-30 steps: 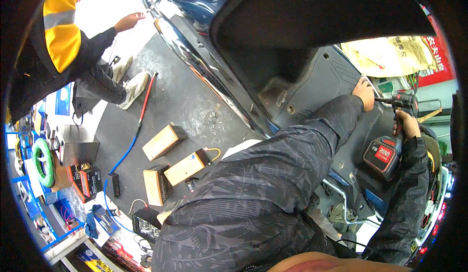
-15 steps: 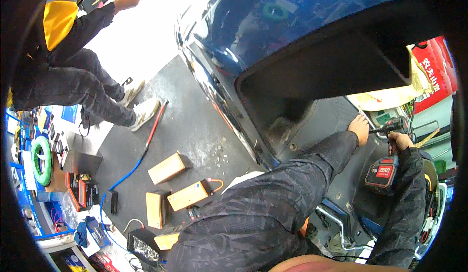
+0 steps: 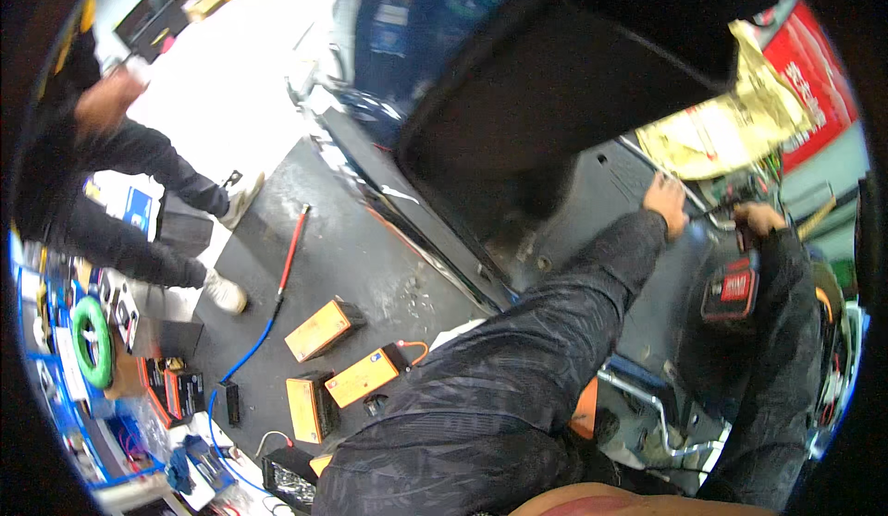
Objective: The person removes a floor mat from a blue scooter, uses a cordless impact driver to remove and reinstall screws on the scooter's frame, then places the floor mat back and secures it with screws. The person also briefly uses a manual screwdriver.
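Note:
My right hand grips the handle of a cordless drill, whose red and black battery hangs below it. The drill's nose points left, toward my left hand. That hand rests on the dark floor panel of a blue vehicle, by the panel's far right edge, with its fingers stretched out. Close to the fingers is the drill's tip, but blur hides whether it touches anything. My left sleeve covers the near part of the panel.
The vehicle's dark, hollow front part rises ahead of my left arm. Orange and black batteries stand on the floor at left, near a red and blue cable. Yellow wrapping lies beyond my hands. Another person stands at far left.
My view has shifted, so the vehicle's front sits further left. Both hands keep their places by the panel edge, the drill still held. The other person's legs and hand have moved left.

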Demonstrator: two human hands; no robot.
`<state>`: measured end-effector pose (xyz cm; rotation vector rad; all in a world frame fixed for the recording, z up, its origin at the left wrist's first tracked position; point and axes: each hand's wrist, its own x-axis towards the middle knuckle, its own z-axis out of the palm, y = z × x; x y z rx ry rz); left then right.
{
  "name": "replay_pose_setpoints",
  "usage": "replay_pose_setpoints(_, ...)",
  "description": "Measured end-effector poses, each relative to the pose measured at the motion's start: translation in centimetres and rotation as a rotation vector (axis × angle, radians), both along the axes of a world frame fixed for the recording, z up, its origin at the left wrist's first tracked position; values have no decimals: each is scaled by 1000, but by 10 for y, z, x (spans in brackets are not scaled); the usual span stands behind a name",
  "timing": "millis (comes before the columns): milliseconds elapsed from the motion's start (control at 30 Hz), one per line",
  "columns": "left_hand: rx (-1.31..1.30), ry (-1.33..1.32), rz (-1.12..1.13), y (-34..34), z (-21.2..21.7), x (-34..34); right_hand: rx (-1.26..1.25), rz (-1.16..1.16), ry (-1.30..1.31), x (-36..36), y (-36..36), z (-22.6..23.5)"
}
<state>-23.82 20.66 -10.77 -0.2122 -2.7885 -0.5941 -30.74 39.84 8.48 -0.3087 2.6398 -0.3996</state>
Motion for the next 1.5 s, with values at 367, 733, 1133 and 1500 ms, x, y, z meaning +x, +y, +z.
replay_pose_setpoints(367,-71,-38,-208,-33,-6,-31,86,-264,-311,30,-58,16)
replay_pose_setpoints(733,-96,-44,-205,-30,-7,-32,181,-213,-403,-5,-54,-5)
replay_pose_setpoints(1133,-64,-120,-145,-21,-1,-33,111,-134,-70,5,-55,-7)
replay_pose_setpoints(1500,734,122,22,50,29,-21,123,-160,-50,41,-69,27)
